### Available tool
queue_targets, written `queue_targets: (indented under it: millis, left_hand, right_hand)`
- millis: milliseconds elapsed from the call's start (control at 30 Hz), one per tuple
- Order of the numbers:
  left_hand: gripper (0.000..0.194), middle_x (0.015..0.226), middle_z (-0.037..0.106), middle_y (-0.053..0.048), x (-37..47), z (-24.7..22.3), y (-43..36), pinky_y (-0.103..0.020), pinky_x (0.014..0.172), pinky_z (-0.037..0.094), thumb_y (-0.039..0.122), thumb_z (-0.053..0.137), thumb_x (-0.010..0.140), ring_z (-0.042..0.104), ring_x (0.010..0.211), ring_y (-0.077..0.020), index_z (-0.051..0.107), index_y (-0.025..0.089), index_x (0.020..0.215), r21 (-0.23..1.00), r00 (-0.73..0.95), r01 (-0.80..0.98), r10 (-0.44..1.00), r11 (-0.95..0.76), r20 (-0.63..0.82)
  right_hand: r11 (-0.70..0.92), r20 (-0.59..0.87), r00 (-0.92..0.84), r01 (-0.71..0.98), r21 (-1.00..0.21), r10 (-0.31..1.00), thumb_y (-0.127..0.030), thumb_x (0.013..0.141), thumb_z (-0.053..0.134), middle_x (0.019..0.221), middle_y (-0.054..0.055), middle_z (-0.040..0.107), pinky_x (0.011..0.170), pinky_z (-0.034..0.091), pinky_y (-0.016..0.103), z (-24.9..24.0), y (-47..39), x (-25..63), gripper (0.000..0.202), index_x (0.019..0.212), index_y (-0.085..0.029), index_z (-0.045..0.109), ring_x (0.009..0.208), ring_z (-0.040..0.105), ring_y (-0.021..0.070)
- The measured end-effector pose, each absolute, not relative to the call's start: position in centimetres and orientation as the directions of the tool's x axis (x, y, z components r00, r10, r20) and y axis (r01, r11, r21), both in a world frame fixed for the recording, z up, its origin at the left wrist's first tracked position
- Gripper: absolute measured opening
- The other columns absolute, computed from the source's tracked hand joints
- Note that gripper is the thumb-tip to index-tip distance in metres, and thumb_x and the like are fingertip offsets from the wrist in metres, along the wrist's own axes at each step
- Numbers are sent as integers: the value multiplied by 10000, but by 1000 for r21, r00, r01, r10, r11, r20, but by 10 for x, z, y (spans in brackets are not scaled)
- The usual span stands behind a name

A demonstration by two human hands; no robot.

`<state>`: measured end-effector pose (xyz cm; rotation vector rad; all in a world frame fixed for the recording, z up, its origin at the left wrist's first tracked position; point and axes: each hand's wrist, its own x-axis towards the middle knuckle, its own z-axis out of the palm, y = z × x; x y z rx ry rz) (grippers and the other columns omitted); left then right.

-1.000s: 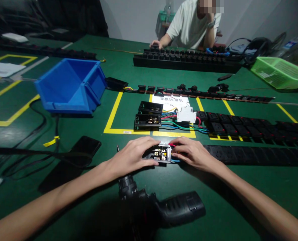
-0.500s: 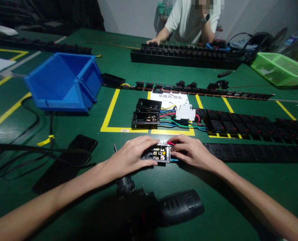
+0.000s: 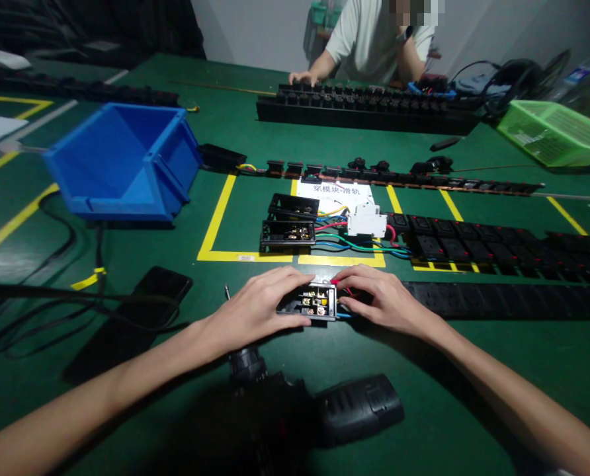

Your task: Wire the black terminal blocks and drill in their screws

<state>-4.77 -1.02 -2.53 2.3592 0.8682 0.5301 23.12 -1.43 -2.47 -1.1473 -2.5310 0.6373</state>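
In the head view, my left hand [image 3: 255,303] is closed around a black terminal box [image 3: 331,309], thumb along the near side and fingers along the far side. Brass screw terminals [image 3: 317,302] and a small yellow part show inside its open top. At the box's right end, my right hand [image 3: 387,301] has its fingers curled round the wires, with a red wire [image 3: 335,282] and a blue wire [image 3: 343,315] visible. A black socket strip [image 3: 498,302] lies beyond the right wrist. Just in front of the box is a dark power screwdriver [image 3: 359,408], partly in shadow.
Two similar wired boxes [image 3: 289,235] and a white circuit breaker [image 3: 367,221] lie behind my hands. A blue bin [image 3: 126,162] and black phone [image 3: 141,311] are at left, a green basket [image 3: 547,135] at far right. Across the table a person [image 3: 357,46] touches a black rail [image 3: 364,119].
My right fingertips have shifted slightly at the wires, and more of the red wire shows. My left hand and the box stay nearly still.
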Motion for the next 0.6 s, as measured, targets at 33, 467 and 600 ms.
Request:
queue_targets:
  millis: [33, 467, 600]
  left_hand:
    - [605, 1236, 578, -96, -48, -26, -10, -382, 950, 490, 470, 657, 861, 564, 1135, -238, 462, 210, 1372, 625, 711, 462, 684, -630, 164]
    - [605, 1256, 575, -90, -47, -25, -10, -384, 967, 479, 449, 668, 856, 565, 1139, -233, 461, 210, 1373, 602, 713, 483, 684, -636, 151]
    - [596, 1239, 586, -89, -47, -23, -10, -383, 959, 483, 442, 673, 853, 576, 1124, -232, 474, 209, 1364, 602, 715, 482, 683, -637, 151]
  right_hand:
    - [583, 77, -638, 640, -501, 766, -323, 934, 551, 1181, 67, 656, 940, 489, 335, -25, -14, 231, 210, 1086, -222, 654, 1077, 615, 202]
    - [578, 97, -626, 635, -514, 774, -295, 940, 533, 1198, 74, 636, 919, 499, 347, -23, -15, 230, 197, 1046, -193, 664, 1055, 618, 193]
    - [571, 136, -612, 602, -558, 779, -286, 927, 558, 1187, 72, 638, 934, 490, 363, -27, -14, 230, 148, 983, -194, 660, 1062, 614, 194]
